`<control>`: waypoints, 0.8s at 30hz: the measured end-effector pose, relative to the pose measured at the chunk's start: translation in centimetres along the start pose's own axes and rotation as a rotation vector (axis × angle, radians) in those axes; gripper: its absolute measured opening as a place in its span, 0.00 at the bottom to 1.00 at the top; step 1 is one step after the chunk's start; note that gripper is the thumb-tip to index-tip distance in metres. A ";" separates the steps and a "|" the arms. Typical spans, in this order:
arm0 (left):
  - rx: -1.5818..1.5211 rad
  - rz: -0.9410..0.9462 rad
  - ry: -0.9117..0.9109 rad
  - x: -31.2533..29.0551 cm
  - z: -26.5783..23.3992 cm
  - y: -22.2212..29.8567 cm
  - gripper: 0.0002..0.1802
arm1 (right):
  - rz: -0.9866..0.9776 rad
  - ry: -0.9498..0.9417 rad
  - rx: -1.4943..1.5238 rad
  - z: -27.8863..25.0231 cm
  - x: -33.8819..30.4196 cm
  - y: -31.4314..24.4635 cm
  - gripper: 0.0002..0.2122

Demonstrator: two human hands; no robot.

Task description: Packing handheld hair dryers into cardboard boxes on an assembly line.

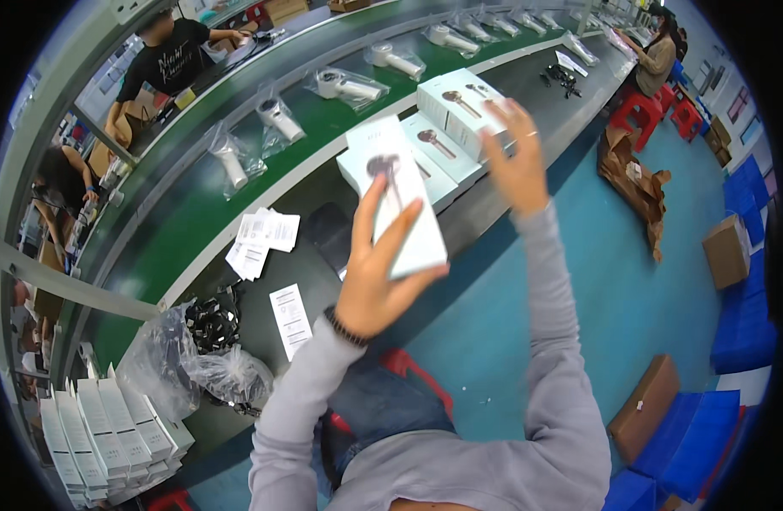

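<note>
My left hand (374,281) is closed around a slim white box (413,230) printed with a dark hand-held device, lifted and tilted over the work table. My right hand (519,157) is beside the right end of the stacked white boxes (460,100), fingers apart and slightly blurred. Whether its fingertips touch the top box, I cannot tell. Below and left of that box lies another printed white box (438,149), partly behind the one in my left hand.
Bagged white hand-held devices (349,88) line the green conveyor (183,209). Leaflets (265,234), black cables (213,324) in clear plastic and upright flat cartons (102,426) are at left. Brown paper (634,183) lies on the floor. Other people work across the belt and far right.
</note>
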State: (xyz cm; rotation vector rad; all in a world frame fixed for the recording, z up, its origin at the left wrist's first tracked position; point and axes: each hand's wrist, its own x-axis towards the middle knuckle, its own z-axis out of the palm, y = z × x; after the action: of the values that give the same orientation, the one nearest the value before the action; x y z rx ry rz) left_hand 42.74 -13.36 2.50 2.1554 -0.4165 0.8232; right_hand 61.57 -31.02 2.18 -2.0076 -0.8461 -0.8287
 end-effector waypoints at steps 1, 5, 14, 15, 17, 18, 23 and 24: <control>0.013 0.023 0.054 1.6 2.0 -1.2 0.38 | 0.094 0.051 0.031 -0.6 1.0 4.8 0.23; 0.044 -0.029 0.118 6.7 8.1 -5.6 0.34 | 0.495 0.049 0.050 0.6 1.6 15.9 0.26; 0.292 -0.211 -0.100 9.0 11.4 -8.2 0.41 | 0.683 -0.122 0.412 2.0 1.3 15.8 0.22; 0.389 -0.170 -0.148 9.3 11.2 -7.8 0.40 | 0.654 -0.093 0.359 1.7 1.3 16.1 0.20; 0.497 -0.132 -0.191 9.7 10.6 -8.0 0.40 | 0.617 -0.067 0.318 1.7 1.8 15.6 0.18; 0.543 -0.010 -0.247 10.2 10.5 -8.3 0.40 | 0.473 -0.009 0.234 1.5 1.9 15.3 0.16; 0.580 0.158 -0.434 11.5 10.8 -9.2 0.35 | -0.261 0.066 -0.296 -0.1 2.5 13.9 0.15; 0.589 0.171 -0.395 11.4 11.1 -9.2 0.33 | -0.361 0.000 -0.348 -0.8 2.5 13.5 0.16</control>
State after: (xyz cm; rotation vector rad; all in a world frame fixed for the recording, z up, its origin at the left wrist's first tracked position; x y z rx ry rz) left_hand 60.68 -16.14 -0.30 2.8826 -0.6220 0.6606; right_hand 73.44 -37.30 -0.98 -2.1813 -1.1489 -1.2507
